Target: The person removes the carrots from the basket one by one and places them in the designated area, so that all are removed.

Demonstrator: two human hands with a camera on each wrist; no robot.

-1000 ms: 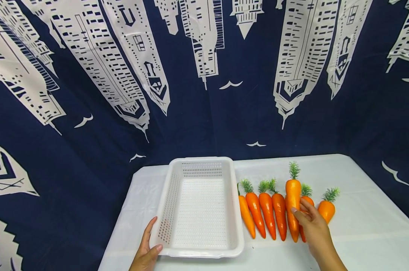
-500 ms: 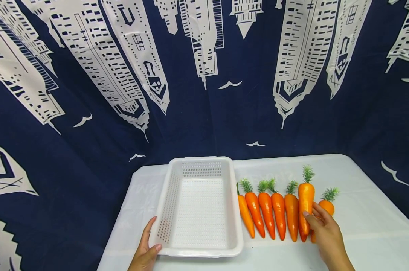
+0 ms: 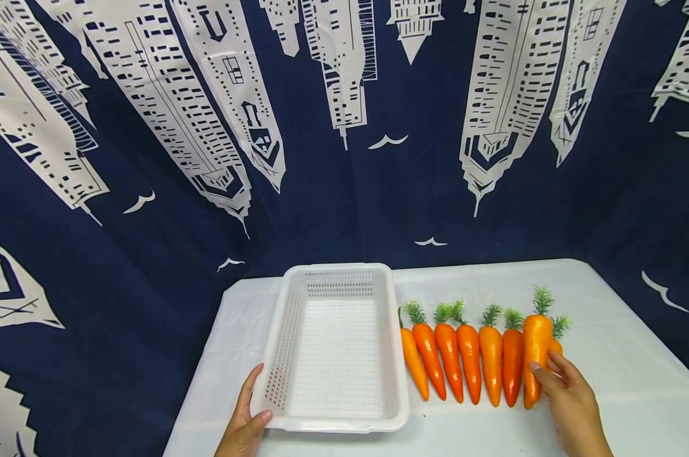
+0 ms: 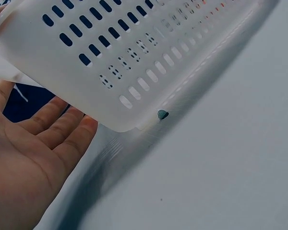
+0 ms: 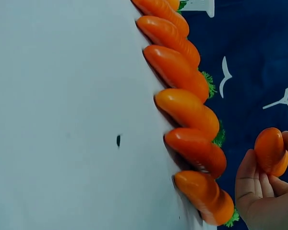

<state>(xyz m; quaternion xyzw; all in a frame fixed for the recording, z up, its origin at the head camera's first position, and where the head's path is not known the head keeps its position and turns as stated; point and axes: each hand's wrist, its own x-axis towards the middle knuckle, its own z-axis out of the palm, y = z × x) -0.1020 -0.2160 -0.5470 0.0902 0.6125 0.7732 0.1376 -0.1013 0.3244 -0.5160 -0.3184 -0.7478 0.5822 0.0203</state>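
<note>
My right hand (image 3: pixel 575 406) pinches a glossy orange carrot (image 3: pixel 537 355) with a feathery green top, raised over the right end of a row of carrots. In the right wrist view the held carrot (image 5: pixel 270 151) is between thumb and fingers, apart from the row. Another carrot (image 3: pixel 557 347) at the row's end is mostly hidden behind it and the hand. My left hand (image 3: pixel 244 416) grips the near left corner of a white perforated plastic basket (image 3: pixel 403 393), thumb on the rim. The left wrist view shows that hand's fingers (image 4: pixel 69 139) by the basket's corner.
Several carrots lie side by side, tops away from me, right of the basket, such as a red-orange carrot (image 3: pixel 512 365). The leftmost orange piece (image 3: pixel 415 365) is slimmer with a thin green stem. A navy cloth (image 3: pixel 356 209) with white buildings hangs behind the white table (image 3: pixel 636 355).
My right hand has carried the carrot rightward along the row, from above the middle carrots to the right end. The left hand and basket stay in place.
</note>
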